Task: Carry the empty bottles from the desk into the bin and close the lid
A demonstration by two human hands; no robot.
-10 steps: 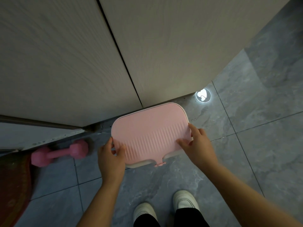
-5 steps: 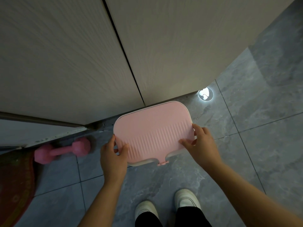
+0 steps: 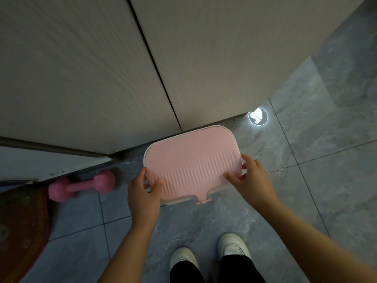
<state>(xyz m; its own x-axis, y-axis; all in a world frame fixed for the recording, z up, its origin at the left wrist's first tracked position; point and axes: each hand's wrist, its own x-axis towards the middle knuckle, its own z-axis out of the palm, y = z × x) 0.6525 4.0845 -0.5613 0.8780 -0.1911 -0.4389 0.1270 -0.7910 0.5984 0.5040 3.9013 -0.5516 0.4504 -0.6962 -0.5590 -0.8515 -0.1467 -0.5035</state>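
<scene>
From my head camera: my left hand (image 3: 142,193) and right hand (image 3: 252,181) each grasp a near corner of the pink lid (image 3: 191,162), lying flat on the white bin (image 3: 219,188) beside the cabinet (image 3: 204,58). No bottles show.

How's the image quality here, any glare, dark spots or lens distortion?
Head view: dim overall; one blown-out light spot on the floor tiles; left corner by the dumbbell is murky; wide-angle bends the cabinet seams; lid and both hands are sharp.
</scene>
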